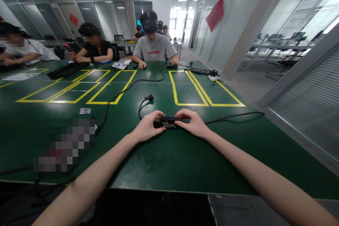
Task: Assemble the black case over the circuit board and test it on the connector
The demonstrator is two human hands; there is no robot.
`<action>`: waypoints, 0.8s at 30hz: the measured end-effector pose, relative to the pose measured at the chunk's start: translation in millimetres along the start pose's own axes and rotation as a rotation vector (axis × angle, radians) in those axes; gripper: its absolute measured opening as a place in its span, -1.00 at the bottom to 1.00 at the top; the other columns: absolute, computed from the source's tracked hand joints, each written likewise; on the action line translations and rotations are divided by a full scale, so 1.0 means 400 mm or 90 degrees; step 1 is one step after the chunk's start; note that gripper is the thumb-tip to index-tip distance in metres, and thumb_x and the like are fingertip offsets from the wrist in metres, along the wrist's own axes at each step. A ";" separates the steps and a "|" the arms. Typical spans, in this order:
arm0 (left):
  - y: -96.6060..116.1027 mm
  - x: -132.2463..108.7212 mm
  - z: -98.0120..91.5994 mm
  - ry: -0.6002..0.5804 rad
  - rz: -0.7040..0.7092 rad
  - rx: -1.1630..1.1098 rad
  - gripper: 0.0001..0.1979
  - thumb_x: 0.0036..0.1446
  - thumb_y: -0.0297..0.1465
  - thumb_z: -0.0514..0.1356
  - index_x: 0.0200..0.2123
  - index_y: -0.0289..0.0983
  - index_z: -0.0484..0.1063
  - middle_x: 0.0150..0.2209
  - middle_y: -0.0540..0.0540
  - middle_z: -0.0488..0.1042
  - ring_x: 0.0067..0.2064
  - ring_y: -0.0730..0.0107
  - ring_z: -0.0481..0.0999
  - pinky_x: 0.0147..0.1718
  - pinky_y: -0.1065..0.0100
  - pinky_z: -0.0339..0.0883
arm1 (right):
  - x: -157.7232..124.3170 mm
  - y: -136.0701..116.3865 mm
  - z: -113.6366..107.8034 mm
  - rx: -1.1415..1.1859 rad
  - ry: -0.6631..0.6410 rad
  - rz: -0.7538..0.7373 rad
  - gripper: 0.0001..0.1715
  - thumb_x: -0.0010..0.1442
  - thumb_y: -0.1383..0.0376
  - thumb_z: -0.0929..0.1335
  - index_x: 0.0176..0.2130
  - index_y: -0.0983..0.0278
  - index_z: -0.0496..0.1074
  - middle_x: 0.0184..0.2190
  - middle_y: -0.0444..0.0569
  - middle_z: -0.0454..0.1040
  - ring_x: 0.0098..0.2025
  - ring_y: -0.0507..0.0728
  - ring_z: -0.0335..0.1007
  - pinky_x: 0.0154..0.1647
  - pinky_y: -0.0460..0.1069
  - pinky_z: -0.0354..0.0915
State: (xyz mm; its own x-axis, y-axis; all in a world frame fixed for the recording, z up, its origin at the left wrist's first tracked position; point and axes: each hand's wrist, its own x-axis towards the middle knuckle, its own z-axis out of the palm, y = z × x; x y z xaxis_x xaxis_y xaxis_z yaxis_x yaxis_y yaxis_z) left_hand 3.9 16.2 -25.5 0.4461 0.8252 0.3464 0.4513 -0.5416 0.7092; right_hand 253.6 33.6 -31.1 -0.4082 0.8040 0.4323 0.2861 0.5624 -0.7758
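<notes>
The near edge of the green table point(159, 169) crosses the lower view. To the left, beside the left forearm, lies 1 long object point(66, 144), pixelated and not identifiable. 2 bare hands meet over the table in front of the wearer. The left hand point(148, 126) pinches the left end of 1 small black device point(167, 125) between thumb and fingers. The right hand point(192, 123) pinches the right end, thumb at the front and fingers curled behind. The device sits between both hands, its front side exposing a circuit board with ring-shaped parts; contact with the table cannot be told.

Just beyond the left hand, 1 black plug point(150, 97) lies on a curved cord. Another black cable point(235, 115) extends to the right of the right hand. Further on, yellow tape point(192, 105) marks rectangular outlines, 2 of them on the right. Beyond the right outlines lies a dark, elongated item point(203, 72).

At the far side sits 1 person in a light T-shirt point(156, 48) with red lettering, hands on the table. 1 person in a black top point(106, 51) sits to the left. Behind, 2 red hangings point(215, 14) mark the glass partitions.
</notes>
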 end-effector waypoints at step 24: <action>0.009 -0.004 0.002 -0.052 0.079 0.050 -0.64 0.09 -0.50 0.32 -0.01 -0.24 0.45 -0.03 -0.14 0.55 0.00 0.20 0.54 0.05 0.20 0.42 | -0.008 -0.013 -0.011 -0.200 -0.137 -0.149 -0.66 0.12 0.33 0.47 -0.08 0.24 0.45 -0.17 0.02 0.56 -0.14 0.20 0.44 -0.11 0.08 0.39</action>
State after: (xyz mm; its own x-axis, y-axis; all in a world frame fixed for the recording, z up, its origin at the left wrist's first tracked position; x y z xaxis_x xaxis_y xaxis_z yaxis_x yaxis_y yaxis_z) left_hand 5.5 12.9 -24.0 0.5615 0.7376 0.3752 0.4463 -0.6517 0.6133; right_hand 257.3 29.1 -26.6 -0.6551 0.6078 0.4488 0.4002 0.7830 -0.4763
